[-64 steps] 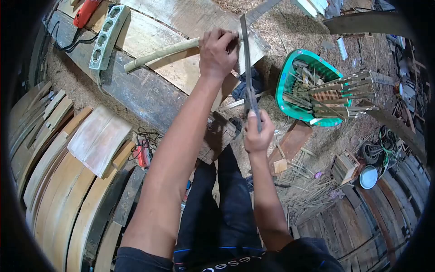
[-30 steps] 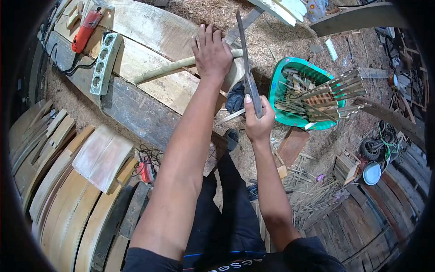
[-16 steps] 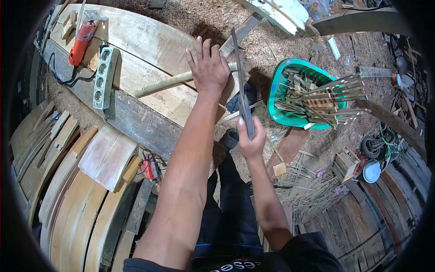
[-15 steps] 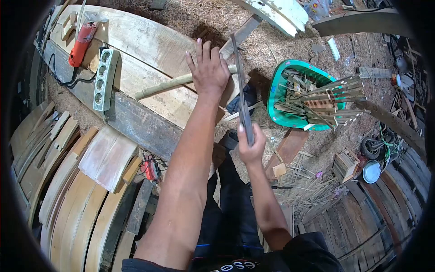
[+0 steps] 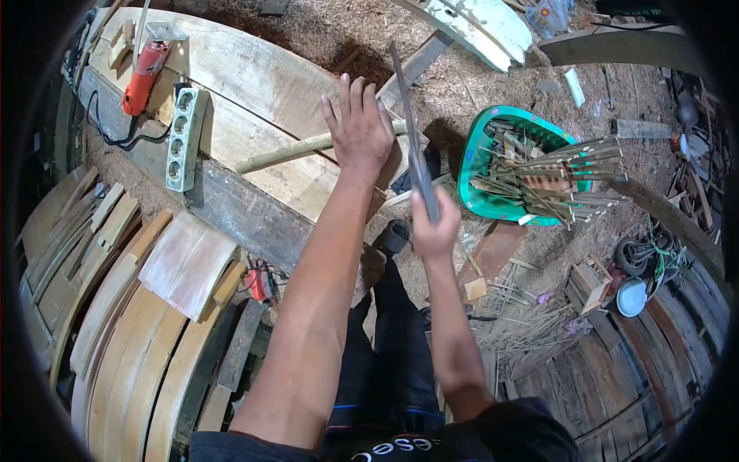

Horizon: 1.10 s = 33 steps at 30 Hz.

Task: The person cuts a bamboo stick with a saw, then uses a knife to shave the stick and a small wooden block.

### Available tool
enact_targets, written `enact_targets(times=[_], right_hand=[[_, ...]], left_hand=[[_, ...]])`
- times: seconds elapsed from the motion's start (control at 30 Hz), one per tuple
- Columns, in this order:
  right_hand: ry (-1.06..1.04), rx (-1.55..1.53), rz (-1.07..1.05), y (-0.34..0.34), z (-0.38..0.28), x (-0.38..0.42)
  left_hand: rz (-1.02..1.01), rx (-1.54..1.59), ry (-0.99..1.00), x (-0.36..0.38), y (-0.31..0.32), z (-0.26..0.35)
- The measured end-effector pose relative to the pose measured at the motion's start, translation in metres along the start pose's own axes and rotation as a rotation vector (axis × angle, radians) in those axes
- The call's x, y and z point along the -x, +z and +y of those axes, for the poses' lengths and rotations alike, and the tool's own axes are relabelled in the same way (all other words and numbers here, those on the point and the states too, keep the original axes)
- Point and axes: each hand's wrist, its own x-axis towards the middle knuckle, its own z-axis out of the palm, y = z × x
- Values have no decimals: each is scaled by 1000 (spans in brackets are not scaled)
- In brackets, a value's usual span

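Note:
My left hand (image 5: 361,132) presses down with spread fingers across a round wooden stick (image 5: 289,150), which lies at an angle on the plank bench (image 5: 254,85). My right hand (image 5: 436,219) is closed round the near end of a handsaw (image 5: 416,150), its handle hidden in the fist. Seen almost edge-on, the long dark blade points away from me and crosses the stick's right end, just past my left fingers and the bench's end.
An orange-red power tool (image 5: 145,79) and a power strip (image 5: 186,138) lie on the bench's left. Right of the saw stands a green basket (image 5: 467,173) of wood strips. Curved boards (image 5: 131,354) are stacked at lower left. Wood shavings and offcuts (image 5: 516,308) cover the floor.
My right hand and the saw have slid away from me along the blade's line. My left hand keeps its place on the stick; the whole view has shifted slightly.

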Motion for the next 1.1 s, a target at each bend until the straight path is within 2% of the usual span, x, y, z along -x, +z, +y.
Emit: enact_targets(times=[0.03,0.13,0.23,0.3,0.37,0.47,0.57,0.67,0.77,0.9,1.0,1.1], right_hand=[[24,-11,-4,5,-5,-12],[-43,37,-2,-7,11,32],[72,-54,34,-18,19,76],[65,69,-36,-20,17,53],[57,-22,-26,2,4,7],[21,2,-4,0,12,29],[34,0,43,-22,31,93],[21,50,-16,-19,20,55],[58,-71,-15,8,2,2],[-93,75,91,-12,12,78],[14,42,16,-18,23,69],[54,28,-33,3,1,-2]], left_hand=[[-6,-2,-2,2,0,-1],[-19,13,-10,4,1,2],[7,12,-8,-7,0,-1],[-14,-2,-2,0,-2,2],[-4,2,-1,2,0,0],[12,3,5,-1,1,0],[19,6,4,-6,1,-1],[-3,1,6,1,1,0],[-6,-29,12,2,3,-2],[11,15,0,1,2,0],[6,-3,7,1,2,-1],[-17,-27,3,1,4,-2]])
